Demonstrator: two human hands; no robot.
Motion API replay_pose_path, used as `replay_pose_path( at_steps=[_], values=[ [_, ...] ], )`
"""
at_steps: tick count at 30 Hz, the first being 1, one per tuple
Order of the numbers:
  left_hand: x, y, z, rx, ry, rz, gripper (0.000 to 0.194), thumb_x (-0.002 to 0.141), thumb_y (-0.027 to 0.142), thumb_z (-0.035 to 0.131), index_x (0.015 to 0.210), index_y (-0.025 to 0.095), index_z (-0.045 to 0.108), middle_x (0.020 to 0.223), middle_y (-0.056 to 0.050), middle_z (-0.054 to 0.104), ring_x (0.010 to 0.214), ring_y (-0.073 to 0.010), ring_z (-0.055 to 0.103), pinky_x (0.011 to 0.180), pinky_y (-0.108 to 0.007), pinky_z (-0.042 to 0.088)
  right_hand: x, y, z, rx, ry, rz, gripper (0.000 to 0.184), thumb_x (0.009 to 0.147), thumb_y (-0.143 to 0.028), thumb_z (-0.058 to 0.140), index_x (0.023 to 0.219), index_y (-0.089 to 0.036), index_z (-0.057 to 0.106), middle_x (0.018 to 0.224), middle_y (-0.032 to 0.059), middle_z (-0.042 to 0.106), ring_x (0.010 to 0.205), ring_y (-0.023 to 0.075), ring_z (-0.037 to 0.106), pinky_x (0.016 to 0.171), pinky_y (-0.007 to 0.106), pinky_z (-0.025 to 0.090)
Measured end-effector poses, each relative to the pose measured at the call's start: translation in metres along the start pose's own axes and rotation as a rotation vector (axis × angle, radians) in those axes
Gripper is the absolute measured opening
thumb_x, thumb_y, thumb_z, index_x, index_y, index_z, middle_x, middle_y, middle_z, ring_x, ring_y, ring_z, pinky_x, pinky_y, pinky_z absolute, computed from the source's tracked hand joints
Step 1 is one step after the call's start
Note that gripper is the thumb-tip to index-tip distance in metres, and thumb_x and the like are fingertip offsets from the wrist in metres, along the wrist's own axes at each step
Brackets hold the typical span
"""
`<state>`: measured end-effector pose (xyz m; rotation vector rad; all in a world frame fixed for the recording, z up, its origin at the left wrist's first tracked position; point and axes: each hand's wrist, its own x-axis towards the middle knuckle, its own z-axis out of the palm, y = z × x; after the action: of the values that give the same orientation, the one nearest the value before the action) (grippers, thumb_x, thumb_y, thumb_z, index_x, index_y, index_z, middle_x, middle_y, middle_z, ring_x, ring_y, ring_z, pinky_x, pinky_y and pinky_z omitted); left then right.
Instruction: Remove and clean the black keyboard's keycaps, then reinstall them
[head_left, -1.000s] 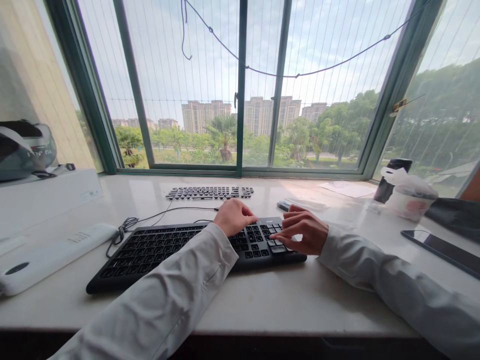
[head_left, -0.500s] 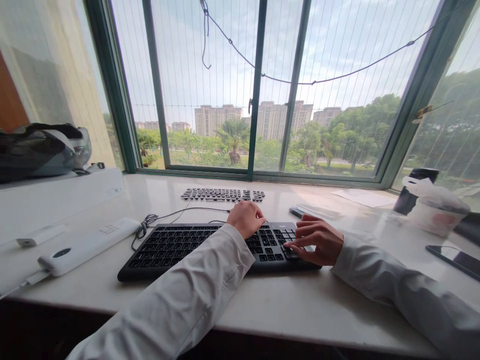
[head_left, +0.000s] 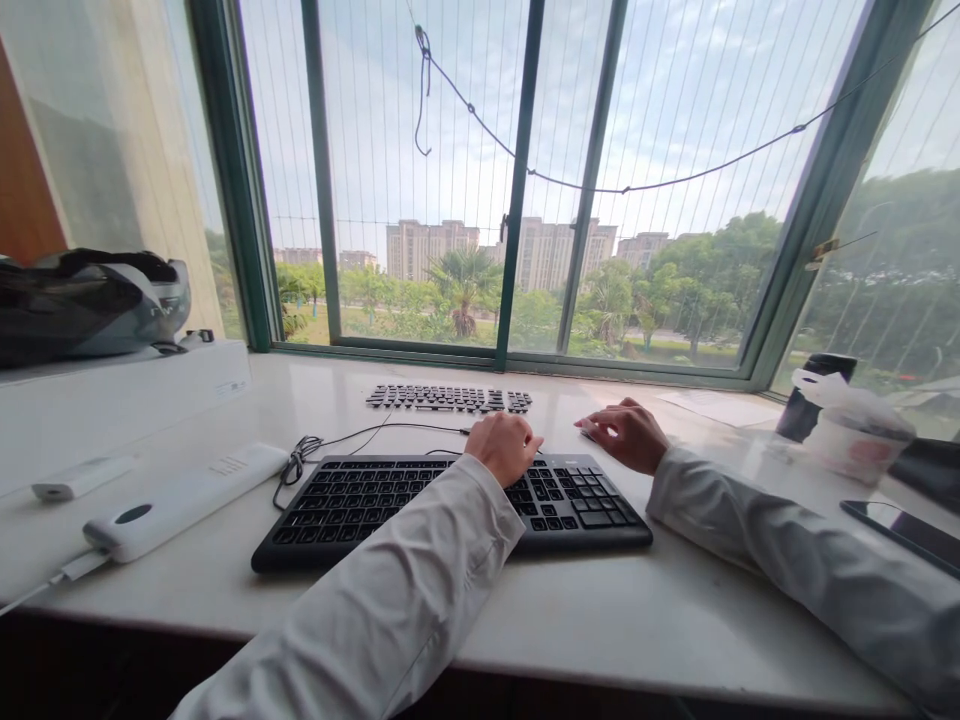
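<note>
A black keyboard point(head_left: 337, 510) lies on the white tabletop, partly covered by my left sleeve. My left hand point(head_left: 501, 447) is over its upper middle edge, the fingers curled closed. Whatever those fingers hold, if anything, is hidden. My right hand point(head_left: 628, 435) is beyond the keyboard's upper right corner, low over the tabletop. Its thumb and fingers are bent together at a small dark thing on the table, too covered to name. Behind the keyboard, loose dark keycaps point(head_left: 450, 398) lie in rows shaped like a keyboard layout.
On the left lie a white power bank point(head_left: 187, 500) with a cable, a small white device point(head_left: 81, 478) and a white box point(head_left: 127, 400) under a dark bag-like item point(head_left: 97, 300). A bagged cup point(head_left: 855, 430) and a phone point(head_left: 900, 530) are at right. The window point(head_left: 517, 200) stands behind.
My right hand has moved from the keyboard's number pad up and away to the table beyond it. My left hand stays at the keyboard's upper edge. The view has shifted slightly.
</note>
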<state>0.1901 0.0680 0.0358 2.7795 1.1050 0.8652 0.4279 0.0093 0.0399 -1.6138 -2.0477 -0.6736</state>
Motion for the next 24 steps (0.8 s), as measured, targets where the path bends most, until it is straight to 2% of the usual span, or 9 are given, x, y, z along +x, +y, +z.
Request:
replay_pose_path(
  at_steps=[3, 5, 6, 11, 15, 19, 24],
  values=[
    [0.0, 0.0, -0.004, 0.032, 0.011, 0.018, 0.039, 0.087, 0.047, 0.046, 0.082, 0.022, 0.075, 0.081, -0.01, 0.071, 0.082, -0.0262, 0.066, 0.075, -0.036, 0.049, 0.03, 0.023, 0.019, -0.219, -0.159, -0.072, 0.037, 0.094, -0.034, 0.041, 0.087, -0.019, 0.075, 0.073, 0.0062, 0.072, 0.072, 0.0174, 0.061, 0.084, 0.037, 0.032],
    [0.0, -0.001, -0.007, 0.061, 0.023, 0.021, 0.04, 0.088, 0.046, 0.045, 0.083, 0.021, 0.075, 0.081, -0.012, 0.071, 0.081, -0.0267, 0.067, 0.075, -0.037, 0.05, 0.049, 0.036, 0.035, -0.32, -0.289, -0.111, 0.036, 0.095, -0.033, 0.041, 0.094, -0.018, 0.074, 0.087, 0.0088, 0.074, 0.081, 0.0186, 0.062, 0.089, 0.038, 0.028],
    [0.0, -0.001, -0.008, 0.075, 0.028, 0.022, 0.04, 0.088, 0.045, 0.044, 0.083, 0.021, 0.075, 0.081, -0.012, 0.071, 0.081, -0.027, 0.067, 0.075, -0.037, 0.05, 0.058, 0.041, 0.045, -0.332, -0.314, -0.109, 0.034, 0.094, -0.034, 0.043, 0.099, -0.018, 0.073, 0.091, 0.0095, 0.074, 0.084, 0.0188, 0.062, 0.089, 0.037, 0.028],
    [0.0, -0.001, -0.011, 0.126, 0.021, 0.016, 0.037, 0.087, 0.042, 0.046, 0.083, 0.02, 0.075, 0.08, -0.012, 0.071, 0.08, -0.0263, 0.067, 0.074, -0.036, 0.051, 0.098, 0.052, 0.096, -0.363, -0.353, -0.054, 0.034, 0.091, -0.041, 0.051, 0.109, -0.019, 0.07, 0.099, 0.0118, 0.073, 0.088, 0.0199, 0.062, 0.089, 0.036, 0.028],
    [-0.001, 0.002, -0.009, 0.164, 0.045, 0.022, 0.035, 0.087, 0.04, 0.047, 0.083, 0.02, 0.075, 0.08, -0.011, 0.072, 0.079, -0.0255, 0.068, 0.072, -0.037, 0.052, 0.123, 0.054, 0.129, -0.391, -0.37, -0.011, 0.033, 0.089, -0.041, 0.054, 0.11, -0.022, 0.07, 0.099, 0.0106, 0.073, 0.089, 0.0205, 0.063, 0.089, 0.035, 0.029],
    [-0.002, 0.005, -0.009, 0.171, 0.056, 0.05, 0.035, 0.087, 0.04, 0.047, 0.081, 0.019, 0.074, 0.08, -0.01, 0.072, 0.078, -0.025, 0.068, 0.071, -0.036, 0.052, 0.135, 0.057, 0.143, -0.405, -0.384, -0.01, 0.031, 0.088, -0.042, 0.055, 0.107, -0.023, 0.071, 0.099, 0.0106, 0.073, 0.09, 0.0208, 0.063, 0.09, 0.035, 0.028],
    [-0.002, 0.005, -0.009, 0.16, 0.065, 0.064, 0.035, 0.087, 0.04, 0.047, 0.079, 0.02, 0.074, 0.079, -0.01, 0.072, 0.077, -0.025, 0.068, 0.069, -0.036, 0.052, 0.139, 0.06, 0.145, -0.415, -0.387, -0.054, 0.025, 0.085, -0.038, 0.058, 0.1, -0.025, 0.074, 0.094, 0.009, 0.074, 0.085, 0.0197, 0.062, 0.089, 0.034, 0.028]
  ],
)
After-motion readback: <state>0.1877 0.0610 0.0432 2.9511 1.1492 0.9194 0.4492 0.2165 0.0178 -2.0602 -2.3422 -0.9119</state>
